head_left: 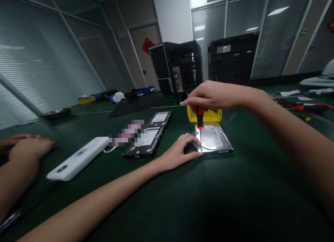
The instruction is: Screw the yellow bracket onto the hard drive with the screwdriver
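A silver hard drive [215, 137] lies flat on the table, its labelled side up. My right hand [208, 95] is closed over the top of a red-and-black screwdriver [200, 117], holding it upright. The screwdriver's tip meets the drive near its front left corner. Around that same corner are the fingers and thumb of my left hand [182, 149], gripping the drive's left edge. Behind the drive sits a yellow object [208, 115], partly hidden by my right hand.
To the left lie two more hard drives [142, 148], [159, 118] and a white power strip [78, 160]. Another person's hands [31, 148] rest at far left. Computer cases [185, 68], [232, 59] stand behind. Assorted tools, including red-handled pliers [313, 107], lie at right.
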